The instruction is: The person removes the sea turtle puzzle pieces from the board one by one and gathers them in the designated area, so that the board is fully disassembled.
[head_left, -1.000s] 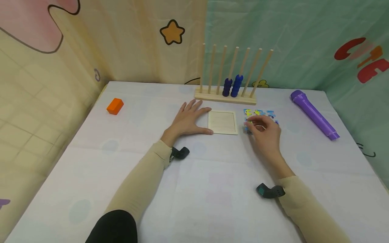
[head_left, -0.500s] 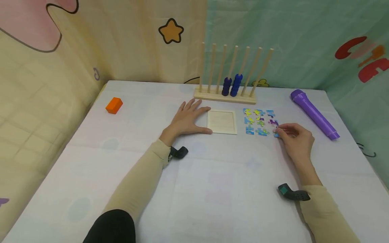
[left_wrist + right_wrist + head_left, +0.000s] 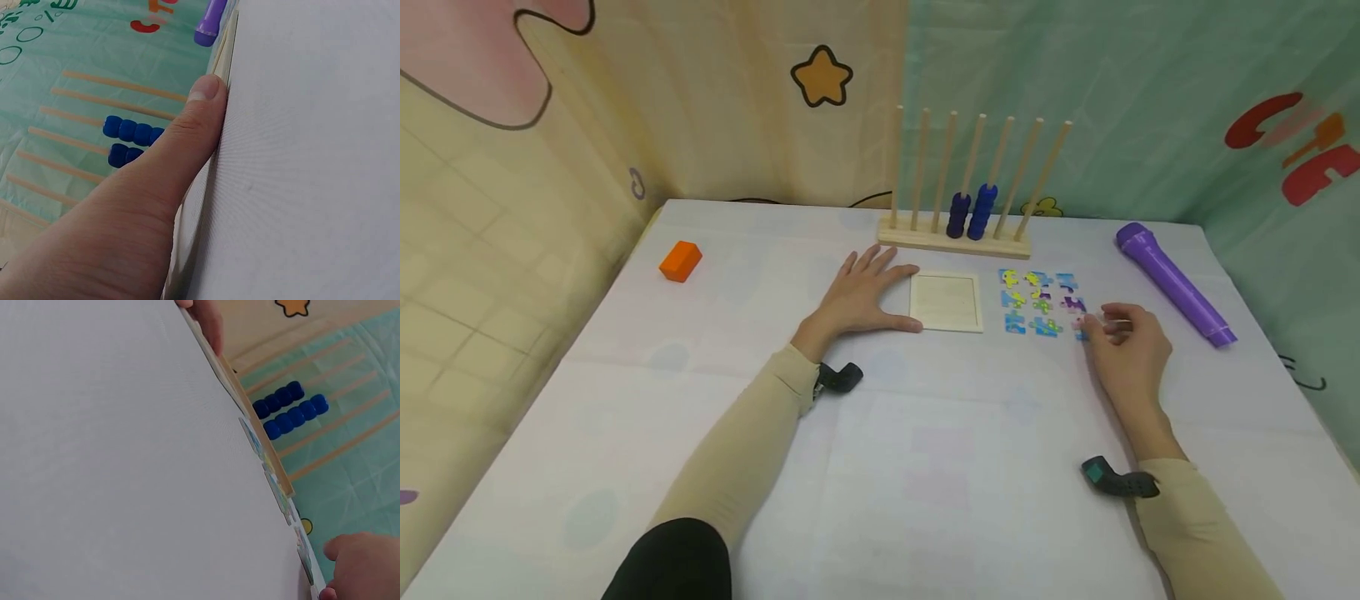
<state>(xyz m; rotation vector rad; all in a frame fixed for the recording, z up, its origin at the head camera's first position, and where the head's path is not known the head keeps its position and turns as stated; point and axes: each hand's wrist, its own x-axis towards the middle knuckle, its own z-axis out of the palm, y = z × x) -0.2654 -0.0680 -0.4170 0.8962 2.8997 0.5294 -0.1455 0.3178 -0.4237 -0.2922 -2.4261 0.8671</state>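
My left hand (image 3: 861, 296) lies with fingers spread at the left side of a shallow square wooden tray (image 3: 946, 302); thumb and index finger reach its left corners. In the left wrist view the thumb (image 3: 181, 140) lies along the tray's edge. Several jigsaw puzzle pieces (image 3: 1043, 326) lie in rows right of the tray. My right hand (image 3: 1129, 350) is at the lower right puzzle piece (image 3: 1080, 327), fingers loosely bent, thumb tip close to the piece. The right wrist view shows index finger and thumb apart, with that piece (image 3: 303, 553) flat on the table beside them.
A wooden counting rack (image 3: 955, 242) with upright pegs and blue beads (image 3: 982, 212) stands behind the tray. A purple tube-shaped object (image 3: 1176, 283) lies at the right, an orange block (image 3: 681, 262) at the far left. Printed curtains (image 3: 722, 108) hang behind the white table (image 3: 880, 467).
My right hand has moved right, from the lower left puzzle pieces to the lower right one, and its index finger has since lifted slightly from the thumb. My left hand has stayed at the tray.
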